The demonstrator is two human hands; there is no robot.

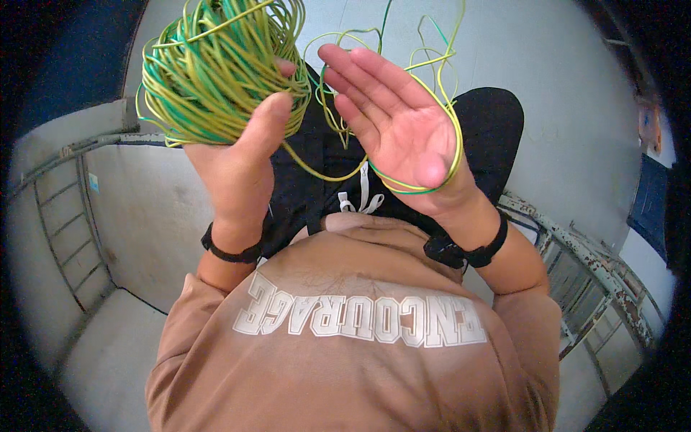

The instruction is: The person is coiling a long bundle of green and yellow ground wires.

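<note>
A thick bundle of green-and-yellow wire (216,79) fills the upper left, loosely coiled in many turns. My left hand (241,162) is closed on its near side, the thumb against the strands and the other fingers mostly hidden behind. My right hand (403,122) is held palm up, fingers stretched out. A strand of wire (458,140) bends around the thumb side and base of this palm, and one length sags between the hand and the bundle. Looser loops of the wire rise beyond my right fingers, out of the top of the view.
My legs in black trousers (497,119) lie behind the hands, with a white drawstring (362,198) at the waist. Metal rails with worn paint (597,277) stand at the right, and a metal ladder-like frame (68,216) at the left. A pale panel (165,209) is beside that frame.
</note>
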